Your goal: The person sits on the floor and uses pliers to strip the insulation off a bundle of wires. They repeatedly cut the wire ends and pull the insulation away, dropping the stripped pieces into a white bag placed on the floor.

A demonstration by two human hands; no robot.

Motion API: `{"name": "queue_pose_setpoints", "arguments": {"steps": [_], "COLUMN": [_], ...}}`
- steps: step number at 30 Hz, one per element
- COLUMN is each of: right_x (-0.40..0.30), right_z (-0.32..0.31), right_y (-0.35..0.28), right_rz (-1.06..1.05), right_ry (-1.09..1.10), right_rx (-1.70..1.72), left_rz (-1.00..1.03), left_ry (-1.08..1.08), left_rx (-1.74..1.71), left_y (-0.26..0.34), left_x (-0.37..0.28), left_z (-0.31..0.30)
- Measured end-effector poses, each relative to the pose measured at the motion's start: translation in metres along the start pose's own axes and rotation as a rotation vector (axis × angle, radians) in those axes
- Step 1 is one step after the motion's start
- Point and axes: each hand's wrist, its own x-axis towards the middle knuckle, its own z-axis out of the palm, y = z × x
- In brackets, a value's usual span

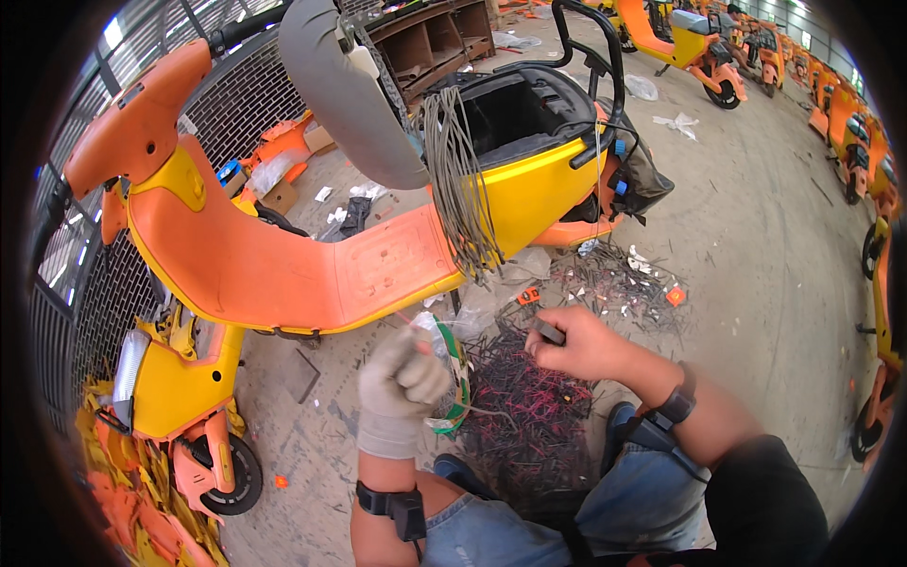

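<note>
My left hand (404, 375), in a pale work glove, is closed around a thin grey cable (482, 411), whose end trails out to the right. My bare right hand (581, 344) grips a small dark block-like object (549, 331) between thumb and fingers; its kind cannot be told. Beneath and between the hands lies a heap of dark and pink cut scraps (531, 411). Just right of my left hand stands a clear bag with a green and white rim (457, 375). A bundle of grey cables (460, 184) hangs over the side of an orange and yellow electric scooter (390, 262).
The scooter's grey seat (347, 92) is raised, its black storage box (510, 117) exposed. Another scooter's front wheel (234, 475) and a pile of orange and yellow panels (134, 489) are at left. Rows of scooters and a person (730, 32) are farther off at right.
</note>
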Motion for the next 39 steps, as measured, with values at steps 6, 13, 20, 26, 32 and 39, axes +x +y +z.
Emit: {"name": "queue_pose_setpoints", "arguments": {"steps": [6,13,20,26,32,39], "right_x": [0.006,0.015,0.005,-0.006,-0.004,-0.006], "right_z": [0.004,0.011,0.027,0.035,0.034,0.031], "right_y": [0.013,0.024,0.011,0.017,0.015,0.003], "right_rz": [0.102,0.174,0.255,0.170,0.157,0.088], "right_ry": [0.160,0.231,0.115,-0.088,-0.202,-0.260], "right_rx": [0.040,0.093,0.415,0.178,0.020,0.105], "left_rz": [0.016,0.069,0.145,0.167,0.122,0.116], "left_ry": [0.117,0.310,0.253,0.292,0.315,0.212], "left_rx": [0.142,0.509,0.470,0.667,0.821,0.996], "left_y": [-0.005,-0.028,-0.038,-0.038,-0.043,-0.048], "left_x": [0.005,0.009,0.010,0.012,0.011,0.013], "left_z": [-0.013,0.005,-0.006,0.007,0.014,0.012]}}
